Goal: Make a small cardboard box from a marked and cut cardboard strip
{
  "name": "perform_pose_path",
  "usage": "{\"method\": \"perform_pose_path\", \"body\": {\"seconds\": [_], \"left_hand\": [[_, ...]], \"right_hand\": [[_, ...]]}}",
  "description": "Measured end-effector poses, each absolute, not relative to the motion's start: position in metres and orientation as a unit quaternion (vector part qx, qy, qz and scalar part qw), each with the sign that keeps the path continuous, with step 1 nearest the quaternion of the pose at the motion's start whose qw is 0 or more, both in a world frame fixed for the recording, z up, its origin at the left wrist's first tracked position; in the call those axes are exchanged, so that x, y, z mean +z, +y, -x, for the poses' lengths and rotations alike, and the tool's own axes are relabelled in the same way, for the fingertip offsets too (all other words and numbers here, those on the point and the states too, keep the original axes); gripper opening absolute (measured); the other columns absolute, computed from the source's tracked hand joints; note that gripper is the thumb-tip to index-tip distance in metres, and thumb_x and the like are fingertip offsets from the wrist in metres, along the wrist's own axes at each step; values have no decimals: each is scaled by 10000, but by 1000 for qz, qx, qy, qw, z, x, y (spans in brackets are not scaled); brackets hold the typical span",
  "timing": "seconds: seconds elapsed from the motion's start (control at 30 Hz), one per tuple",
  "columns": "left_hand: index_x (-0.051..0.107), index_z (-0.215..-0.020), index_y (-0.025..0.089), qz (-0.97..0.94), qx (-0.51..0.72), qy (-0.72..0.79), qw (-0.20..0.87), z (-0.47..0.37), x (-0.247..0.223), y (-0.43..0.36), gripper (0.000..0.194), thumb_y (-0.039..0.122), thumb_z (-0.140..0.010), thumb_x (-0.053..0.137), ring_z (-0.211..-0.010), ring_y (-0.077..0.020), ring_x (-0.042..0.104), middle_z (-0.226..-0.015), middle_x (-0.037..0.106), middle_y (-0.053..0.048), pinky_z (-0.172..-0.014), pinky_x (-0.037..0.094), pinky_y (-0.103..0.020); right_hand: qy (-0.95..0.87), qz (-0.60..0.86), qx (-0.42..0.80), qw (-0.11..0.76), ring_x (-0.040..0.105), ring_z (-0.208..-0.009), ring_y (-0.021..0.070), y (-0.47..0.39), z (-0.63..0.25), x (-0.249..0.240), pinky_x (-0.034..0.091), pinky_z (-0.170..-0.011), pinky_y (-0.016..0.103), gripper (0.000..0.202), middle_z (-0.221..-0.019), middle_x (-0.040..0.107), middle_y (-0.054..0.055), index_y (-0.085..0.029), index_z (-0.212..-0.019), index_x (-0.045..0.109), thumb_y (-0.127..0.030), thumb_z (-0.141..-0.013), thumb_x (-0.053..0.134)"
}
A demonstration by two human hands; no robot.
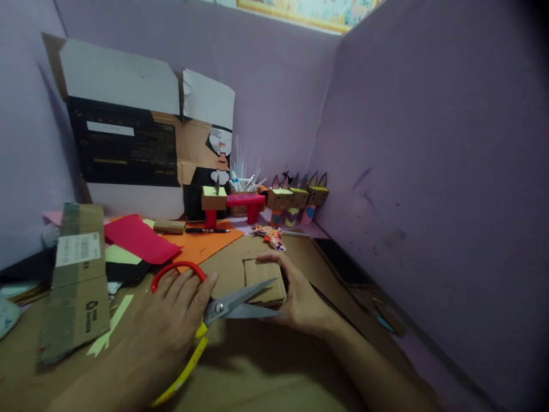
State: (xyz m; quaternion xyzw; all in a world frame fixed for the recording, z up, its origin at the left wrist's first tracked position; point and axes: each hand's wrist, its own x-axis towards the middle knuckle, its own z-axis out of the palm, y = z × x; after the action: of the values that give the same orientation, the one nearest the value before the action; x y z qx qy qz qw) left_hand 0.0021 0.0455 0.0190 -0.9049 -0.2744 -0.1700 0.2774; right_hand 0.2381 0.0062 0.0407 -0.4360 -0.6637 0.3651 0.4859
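My left hand (pixel 169 312) is wrapped round the handles of a pair of scissors (pixel 246 298), one handle loop red, the other with yellow on it. The blades stand slightly apart and point right. One blade crosses in front of a small brown cardboard box (pixel 262 273); the other passes below, its tip near my right palm. My right hand (pixel 298 292) grips this box from the right, with a finger along its top rear edge and the thumb side hidden. Both hands are above a large cardboard sheet (pixel 274 366) covering the table.
At the left lie a taped cardboard strip (pixel 79 286), a red paper sheet (pixel 143 237) and an orange sheet (pixel 212 243) with a pen (pixel 208 230). Several cardboard animal figures (pixel 281 200) stand at the back. A dark flat panel (pixel 341 260) lies by the right wall.
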Motion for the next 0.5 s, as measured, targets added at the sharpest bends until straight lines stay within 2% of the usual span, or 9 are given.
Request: {"method": "perform_pose_path", "body": {"seconds": [0.2,0.37,0.5], "left_hand": [[161,-1344,29,908,-145,-281,276,3,17,47,656,17,-717,352,-1038,-358,485,-1086,545,-211,-901,358,-516],[167,-1335,16,911,-144,-270,277,1,17,45,653,9,-712,363,-1040,-360,480,-1091,536,-220,-900,354,-519],[223,-1318,24,911,-148,-270,275,-2,18,43,617,29,-722,383,-952,-355,521,-1048,541,-221,-772,426,-486]], "right_hand": [[-659,437,351,501,551,-867,174,8,-240,37,479,-761,298,704,-1029,510,11,-244,-1073,428,-148,-484,799],[-648,426,390,496,565,-852,168,7,-237,38,495,-736,288,709,-1008,530,5,-244,-1063,421,-108,-475,795],[-650,430,388,492,568,-865,162,4,-235,42,493,-757,277,696,-1011,536,4,-239,-1059,423,-86,-484,783]]}}
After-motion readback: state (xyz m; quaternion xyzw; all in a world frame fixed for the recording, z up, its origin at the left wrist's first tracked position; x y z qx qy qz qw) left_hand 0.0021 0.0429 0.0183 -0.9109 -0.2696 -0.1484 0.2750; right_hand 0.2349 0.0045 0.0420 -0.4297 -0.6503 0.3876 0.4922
